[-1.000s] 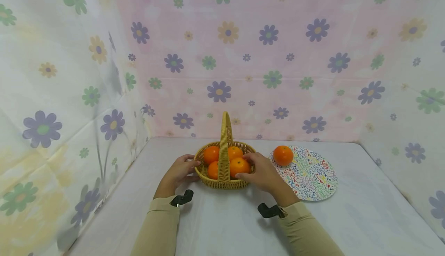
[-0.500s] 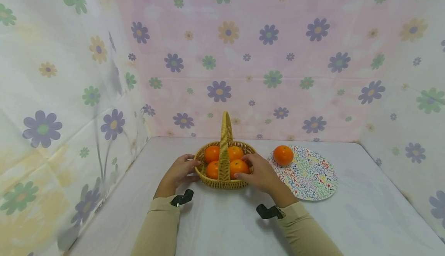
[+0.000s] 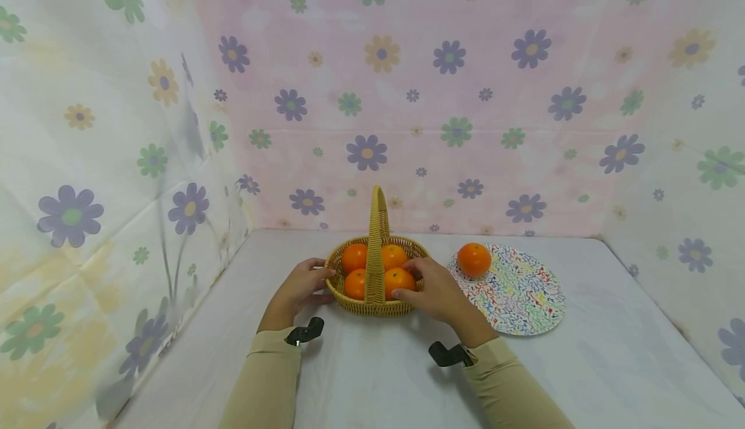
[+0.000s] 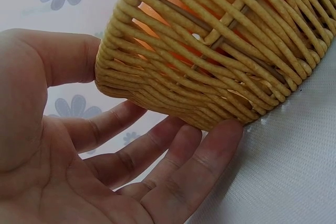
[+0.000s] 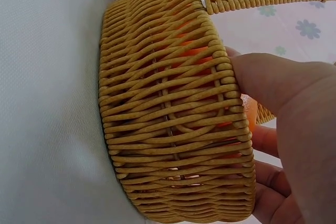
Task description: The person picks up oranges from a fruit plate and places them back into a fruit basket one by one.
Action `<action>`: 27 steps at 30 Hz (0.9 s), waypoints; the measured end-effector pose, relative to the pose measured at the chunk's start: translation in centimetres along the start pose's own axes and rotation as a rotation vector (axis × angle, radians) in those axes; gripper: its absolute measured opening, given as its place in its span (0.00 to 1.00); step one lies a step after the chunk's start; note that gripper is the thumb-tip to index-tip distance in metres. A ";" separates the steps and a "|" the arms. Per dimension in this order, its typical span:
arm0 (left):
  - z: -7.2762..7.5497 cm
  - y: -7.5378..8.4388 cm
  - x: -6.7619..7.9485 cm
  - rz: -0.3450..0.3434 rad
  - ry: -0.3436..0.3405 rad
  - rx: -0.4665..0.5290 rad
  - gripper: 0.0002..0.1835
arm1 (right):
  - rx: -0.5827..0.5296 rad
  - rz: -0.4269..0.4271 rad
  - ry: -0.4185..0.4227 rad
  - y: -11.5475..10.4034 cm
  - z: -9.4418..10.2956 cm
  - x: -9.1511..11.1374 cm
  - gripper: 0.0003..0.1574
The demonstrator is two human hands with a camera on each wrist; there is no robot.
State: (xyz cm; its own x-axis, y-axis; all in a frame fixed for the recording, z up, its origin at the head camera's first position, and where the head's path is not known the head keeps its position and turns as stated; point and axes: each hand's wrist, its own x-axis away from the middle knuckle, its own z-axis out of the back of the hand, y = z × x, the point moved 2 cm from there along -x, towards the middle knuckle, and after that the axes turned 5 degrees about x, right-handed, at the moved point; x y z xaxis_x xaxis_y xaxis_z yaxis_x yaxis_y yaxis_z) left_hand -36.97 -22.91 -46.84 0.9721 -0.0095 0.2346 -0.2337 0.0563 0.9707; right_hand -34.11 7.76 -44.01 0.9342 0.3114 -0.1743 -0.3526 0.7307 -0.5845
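A woven wicker basket (image 3: 381, 309) with a tall arched handle stands on the white cloth, several oranges inside it. My left hand (image 3: 299, 290) holds the basket's left end; in the left wrist view its thumb lies at the rim and the fingertips (image 4: 223, 135) touch the lower wall. At the right end, my right hand (image 3: 439, 290) reaches over the rim and grips the front right orange (image 3: 400, 283) between thumb and fingers. The basket wall (image 5: 173, 103) hides most of that orange in the right wrist view. The handle partly covers the front left orange (image 3: 354, 284).
To the right lies a round board (image 3: 524, 293) with a multicoloured squiggle pattern, another orange (image 3: 474, 260) on its left edge. Flowered cloth walls (image 3: 407, 112) stand behind and at both sides of the table (image 3: 361, 377).
My right hand and its orange have shifted slightly left inside the basket, and the front left orange has moved a little left too. My left hand and the basket stay in place.
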 end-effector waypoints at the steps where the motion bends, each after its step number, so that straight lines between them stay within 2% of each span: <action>1: 0.0 0.0 0.0 0.000 -0.002 -0.001 0.26 | -0.002 -0.002 0.000 0.0 0.0 0.0 0.35; 16: 0.0 -0.1 -0.1 -0.008 -0.008 0.002 0.26 | -0.003 0.003 0.004 0.2 -0.1 -0.1 0.25; 27: -0.1 -0.1 -0.2 0.000 -0.001 0.002 0.26 | 0.039 0.022 0.002 0.5 -0.2 -0.1 0.30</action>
State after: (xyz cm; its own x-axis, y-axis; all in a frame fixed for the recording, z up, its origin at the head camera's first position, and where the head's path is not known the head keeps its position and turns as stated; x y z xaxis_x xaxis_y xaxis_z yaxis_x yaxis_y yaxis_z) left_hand -37.11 -22.85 -46.96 0.9721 -0.0103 0.2342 -0.2334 0.0543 0.9709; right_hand -34.38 7.93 -44.42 0.9262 0.3267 -0.1881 -0.3750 0.7470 -0.5490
